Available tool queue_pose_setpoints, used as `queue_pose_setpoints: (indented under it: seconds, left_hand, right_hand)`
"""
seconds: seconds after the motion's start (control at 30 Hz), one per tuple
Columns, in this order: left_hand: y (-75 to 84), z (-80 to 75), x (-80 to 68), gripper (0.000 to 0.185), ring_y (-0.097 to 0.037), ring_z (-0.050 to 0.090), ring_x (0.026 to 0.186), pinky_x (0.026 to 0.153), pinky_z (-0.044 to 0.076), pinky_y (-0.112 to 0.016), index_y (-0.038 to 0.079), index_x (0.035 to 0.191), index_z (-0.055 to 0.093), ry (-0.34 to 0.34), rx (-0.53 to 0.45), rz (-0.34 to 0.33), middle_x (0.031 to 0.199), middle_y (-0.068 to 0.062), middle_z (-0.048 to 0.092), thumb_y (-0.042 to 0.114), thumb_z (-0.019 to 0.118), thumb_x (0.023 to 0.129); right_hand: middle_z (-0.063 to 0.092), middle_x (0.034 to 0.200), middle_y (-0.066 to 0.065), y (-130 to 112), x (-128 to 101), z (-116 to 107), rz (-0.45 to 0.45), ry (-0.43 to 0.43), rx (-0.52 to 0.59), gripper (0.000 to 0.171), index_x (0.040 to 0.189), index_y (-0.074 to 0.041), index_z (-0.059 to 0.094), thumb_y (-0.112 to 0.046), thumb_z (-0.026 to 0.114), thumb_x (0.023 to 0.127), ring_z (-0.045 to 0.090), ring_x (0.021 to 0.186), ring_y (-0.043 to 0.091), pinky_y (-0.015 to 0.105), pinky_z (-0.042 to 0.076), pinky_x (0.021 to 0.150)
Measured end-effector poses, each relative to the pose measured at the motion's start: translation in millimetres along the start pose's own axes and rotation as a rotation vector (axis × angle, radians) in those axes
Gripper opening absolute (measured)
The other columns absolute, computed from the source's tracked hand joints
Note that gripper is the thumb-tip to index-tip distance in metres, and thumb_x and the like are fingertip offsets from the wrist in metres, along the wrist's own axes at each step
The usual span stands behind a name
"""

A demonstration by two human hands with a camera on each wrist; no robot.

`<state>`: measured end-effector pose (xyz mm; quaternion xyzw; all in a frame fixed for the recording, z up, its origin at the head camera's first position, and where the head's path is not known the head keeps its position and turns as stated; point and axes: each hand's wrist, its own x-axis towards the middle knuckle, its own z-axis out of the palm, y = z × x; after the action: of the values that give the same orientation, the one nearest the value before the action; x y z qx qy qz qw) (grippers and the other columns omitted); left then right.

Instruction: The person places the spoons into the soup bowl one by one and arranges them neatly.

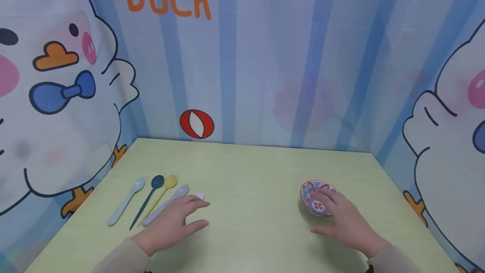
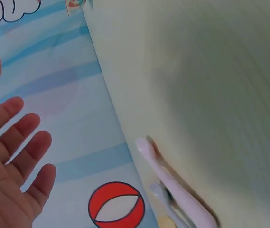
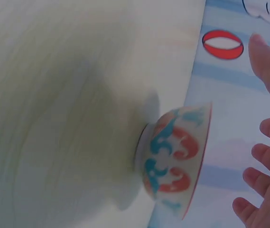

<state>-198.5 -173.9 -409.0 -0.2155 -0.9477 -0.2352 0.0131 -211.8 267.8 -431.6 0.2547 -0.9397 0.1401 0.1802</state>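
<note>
My left hand (image 1: 185, 217) hovers flat over the table with straight, spread fingers, its tips above a pink spoon (image 1: 200, 196). In the left wrist view the open palm (image 2: 13, 161) holds nothing and the pink spoon (image 2: 172, 187) lies apart from it. My right hand (image 1: 339, 216) is spread over a small bowl (image 1: 313, 199) with a red and blue pattern. The right wrist view shows the bowl (image 3: 177, 164) upright on the table and the fingers (image 3: 267, 156) straight, with a gap between them and its rim.
Left of the pink spoon lie a lavender spoon (image 1: 168, 203), a yellow one (image 1: 162, 193), a dark teal one (image 1: 149, 197) and a pale green one (image 1: 126, 202). Printed duck walls (image 1: 265, 75) close the pale green table (image 1: 254, 180) on three sides.
</note>
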Motion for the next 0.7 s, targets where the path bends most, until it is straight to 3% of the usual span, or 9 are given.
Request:
queue_pose_setpoints:
  seconds: [0.23,0.5,0.7]
  left_hand:
    - [-15.5,-0.3,-1.9,0.037,-0.019,0.058,0.104,0.087,0.048,-0.041,0.02,0.12,0.066,0.094,-0.048,-0.146,0.12,0.004,0.061,0.041,0.066,0.089]
    - [-34.8,-0.4,-3.4,0.037,-0.019,0.057,0.089,0.077,0.049,-0.038,0.009,0.12,0.065,0.121,-0.055,-0.248,0.114,-0.004,0.062,0.031,0.068,0.09]
    - [-51.5,-2.0,-6.7,0.04,-0.028,0.059,0.099,0.083,0.048,-0.046,0.002,0.121,0.062,0.119,-0.03,-0.3,0.112,-0.011,0.062,0.028,0.067,0.09]
  right_hand:
    - [0.034,0.146,0.026,27,2,2,0.244,-0.116,0.103,0.097,0.142,0.0,0.04,-0.049,0.082,0.07,0.033,0.128,0.05,0.066,0.035,0.093]
    - [0.026,0.146,0.036,49,2,9,0.342,-0.181,0.189,0.105,0.142,0.01,0.034,-0.052,0.08,0.071,0.027,0.128,0.058,0.069,0.032,0.095]
    - [0.021,0.144,0.042,56,3,13,0.39,-0.225,0.275,0.111,0.142,0.016,0.024,-0.049,0.08,0.072,0.023,0.129,0.06,0.068,0.027,0.1]
